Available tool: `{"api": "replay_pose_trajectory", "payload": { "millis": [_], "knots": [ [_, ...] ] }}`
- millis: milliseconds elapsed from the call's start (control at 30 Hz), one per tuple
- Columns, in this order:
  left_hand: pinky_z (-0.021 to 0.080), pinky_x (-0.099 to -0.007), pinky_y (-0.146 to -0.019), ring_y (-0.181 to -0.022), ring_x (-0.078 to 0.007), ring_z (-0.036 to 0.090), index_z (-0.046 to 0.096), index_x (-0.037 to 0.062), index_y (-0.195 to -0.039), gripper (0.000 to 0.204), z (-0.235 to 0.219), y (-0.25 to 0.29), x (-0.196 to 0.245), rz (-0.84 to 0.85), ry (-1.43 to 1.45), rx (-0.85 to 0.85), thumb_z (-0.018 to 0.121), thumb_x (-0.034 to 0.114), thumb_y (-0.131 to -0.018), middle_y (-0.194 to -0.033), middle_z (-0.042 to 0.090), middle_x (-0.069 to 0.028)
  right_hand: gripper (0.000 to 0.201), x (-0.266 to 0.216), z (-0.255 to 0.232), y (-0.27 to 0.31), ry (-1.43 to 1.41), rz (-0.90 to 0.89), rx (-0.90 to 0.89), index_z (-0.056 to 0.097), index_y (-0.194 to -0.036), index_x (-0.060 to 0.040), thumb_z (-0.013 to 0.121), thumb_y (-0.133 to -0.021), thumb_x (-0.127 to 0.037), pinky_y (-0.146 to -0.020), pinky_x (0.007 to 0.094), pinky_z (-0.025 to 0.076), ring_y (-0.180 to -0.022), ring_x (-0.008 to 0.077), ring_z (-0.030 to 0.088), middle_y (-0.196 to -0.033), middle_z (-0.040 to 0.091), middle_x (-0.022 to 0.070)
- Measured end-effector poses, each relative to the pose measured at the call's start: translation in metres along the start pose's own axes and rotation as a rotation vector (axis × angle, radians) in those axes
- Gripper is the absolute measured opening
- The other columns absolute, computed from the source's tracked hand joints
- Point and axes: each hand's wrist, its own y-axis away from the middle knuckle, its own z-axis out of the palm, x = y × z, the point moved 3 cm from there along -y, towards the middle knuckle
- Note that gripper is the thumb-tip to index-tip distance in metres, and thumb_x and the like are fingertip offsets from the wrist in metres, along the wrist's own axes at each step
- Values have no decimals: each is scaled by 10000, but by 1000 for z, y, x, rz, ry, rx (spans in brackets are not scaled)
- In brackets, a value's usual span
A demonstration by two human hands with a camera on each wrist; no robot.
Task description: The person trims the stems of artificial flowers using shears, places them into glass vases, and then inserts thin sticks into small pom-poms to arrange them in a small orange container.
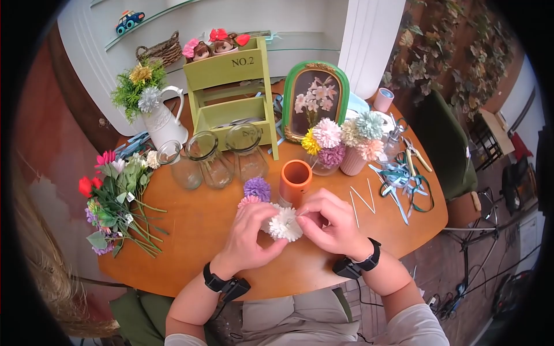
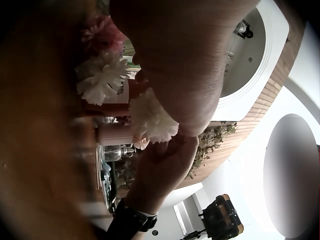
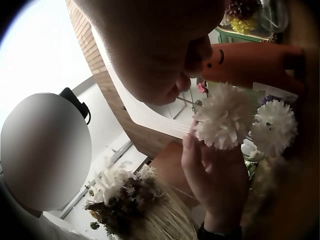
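Observation:
A white pompom flower (image 1: 285, 224) is between the two hands, low over the table. The left hand (image 1: 249, 237) curls its fingers and thumb around the flower's left side. From the right, the right hand (image 1: 330, 226) pinches a thin stick at the flower; the right wrist view shows this stick (image 3: 188, 101) running from its fingertips to the held white flower (image 3: 223, 116). A second white flower (image 3: 274, 127) is beside it, partly hidden by the left hand in the head view. Pink (image 1: 249, 200) and purple (image 1: 257, 188) flowers lie just beyond the left fingers.
An orange cylinder (image 1: 295, 180) stands just beyond the hands. Glass vases (image 1: 217, 167) and a green shelf (image 1: 229, 92) are behind on the left, with loose flowers (image 1: 124, 202) at far left. White sticks (image 1: 354, 209), ribbons (image 1: 398, 181) and pliers (image 1: 411, 155) lie right.

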Motion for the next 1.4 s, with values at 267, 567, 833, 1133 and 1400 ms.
{"api": "replay_pose_trajectory", "payload": {
  "millis": [267, 567, 833, 1133, 1400],
  "knots": [
    [503, -395, -855, -961, -300, 622, 732, 39, -1037, 262, 7, 4, -6, -14, 48, -5, 829, 80, -797, -1047, 619, -115, 118, 2, 10, 5, -12, 47, -131, 704, -1007, -40, 772, -911, -43, -517, 267, 471, -574, 100, 600, -900, 696, 43],
    [499, -402, -832, -936, -316, 619, 736, 39, -974, 211, 8, 6, -10, -69, 2, 15, 811, 36, -777, -984, 609, -107, 97, -4, 11, 4, -26, -88, -57, 697, -1019, -21, 742, -934, -23, -591, 263, 545, -662, 143, 677, -998, 735, 79],
    [518, -361, -780, -925, -255, 610, 740, 33, -992, 175, -5, 7, -18, -315, 13, 269, 796, -4, -831, -1053, 581, -114, 197, 27, -32, -2, -150, 320, 380, 591, -1164, 1, 675, -987, 15, -620, 202, 483, -689, 34, 604, -943, 715, 62],
    [517, -338, -757, -975, -259, 605, 739, 34, -1093, 213, 3, 10, -34, -300, -179, 166, 777, 31, -883, -1212, 593, -130, 315, 62, -49, 16, 1007, 490, -416, 659, -1148, -93, 705, -838, -131, -720, 497, 583, -796, 374, 733, -804, 729, 169],
    [523, -285, -681, -905, -189, 609, 698, 10, -1164, 240, -1, 8, -28, -295, -77, 217, 734, 19, -928, -1283, 567, -156, 285, 38, -37, -4, 670, 349, -177, 610, -1159, -61, 671, -883, -94, -711, 470, 590, -837, 367, 728, -965, 723, 143]
  ]
}}
